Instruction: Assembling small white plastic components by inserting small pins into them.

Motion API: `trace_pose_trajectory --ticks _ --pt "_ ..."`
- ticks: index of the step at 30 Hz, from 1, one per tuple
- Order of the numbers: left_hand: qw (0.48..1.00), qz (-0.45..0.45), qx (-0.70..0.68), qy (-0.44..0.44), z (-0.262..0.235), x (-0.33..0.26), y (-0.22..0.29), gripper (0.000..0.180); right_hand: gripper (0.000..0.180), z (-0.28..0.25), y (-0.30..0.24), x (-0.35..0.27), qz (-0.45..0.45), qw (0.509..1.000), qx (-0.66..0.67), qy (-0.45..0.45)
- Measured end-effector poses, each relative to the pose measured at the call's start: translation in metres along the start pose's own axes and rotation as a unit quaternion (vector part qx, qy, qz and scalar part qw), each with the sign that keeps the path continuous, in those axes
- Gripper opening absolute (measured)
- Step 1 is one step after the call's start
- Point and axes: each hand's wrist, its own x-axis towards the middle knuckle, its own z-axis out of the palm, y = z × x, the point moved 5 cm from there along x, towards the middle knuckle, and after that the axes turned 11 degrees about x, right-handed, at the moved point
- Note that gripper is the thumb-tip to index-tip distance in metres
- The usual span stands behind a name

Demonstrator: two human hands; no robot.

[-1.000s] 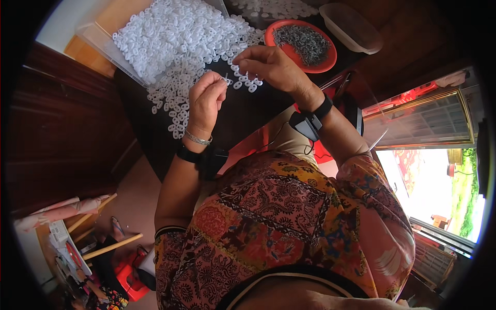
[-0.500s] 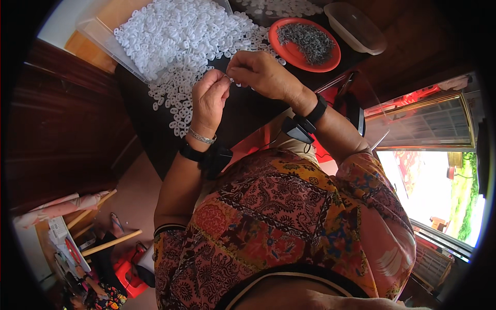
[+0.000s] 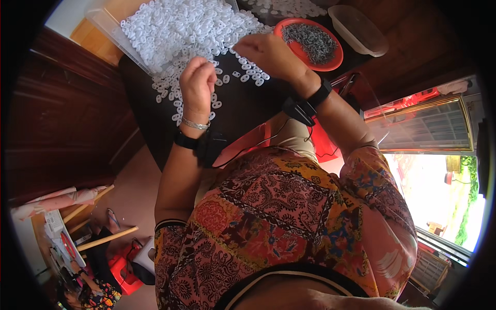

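Observation:
My left hand (image 3: 197, 82) is curled into a loose fist above the dark table (image 3: 243, 111), pinching what looks like a small white plastic piece, mostly hidden by the fingers. My right hand (image 3: 268, 54) hovers a little to the right. Its fingers are bent down over the edge of the white plastic pieces (image 3: 181, 31), and its fingertips are hidden. A red bowl (image 3: 335, 61) of small dark metal parts sits just right of the right hand. Both wrists wear black bands, and the left also has a silver bracelet.
A clear plastic tray (image 3: 111, 31) holds part of the white pile at the back left. A pale oval container (image 3: 359, 31) stands behind the red bowl. Dark wooden furniture (image 3: 62, 119) flanks the table on the left. Clutter lies on the floor at lower left.
The hands were together pinching white pieces; now they are slightly apart, the left drawn back toward me and the right nearer the pile's edge.

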Motion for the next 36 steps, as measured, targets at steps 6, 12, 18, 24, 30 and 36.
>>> trace_pose_trajectory --ticks 6,12,18,24,30,36 --pt "0.997 0.016 -0.061 0.053 -0.019 0.006 0.004 0.013 0.021 0.012 0.025 0.004 -0.044 0.971 -0.208 -0.113" --pt "0.984 0.021 -0.095 0.146 -0.051 0.015 0.004 0.012 0.021 0.04 0.007 0.018 -0.033 0.97 -0.173 -0.171" --pt "0.982 -0.006 -0.117 0.146 -0.052 0.017 -0.007 0.013 0.023 0.083 -0.001 0.022 -0.013 0.927 -0.303 -0.221" --pt "0.985 -0.01 -0.121 0.125 -0.044 0.014 0.0 0.013 0.018 0.089 0.012 0.021 -0.042 0.941 -0.264 -0.209" --pt "0.986 0.013 -0.133 0.1 -0.033 0.012 0.005 0.012 0.019 0.075 0.007 0.02 -0.066 0.966 -0.163 -0.188" --pt "0.979 -0.015 -0.202 0.0 -0.008 -0.004 0.007 0.013 0.019 0.024 0.003 0.008 0.126 0.933 0.338 -0.007"
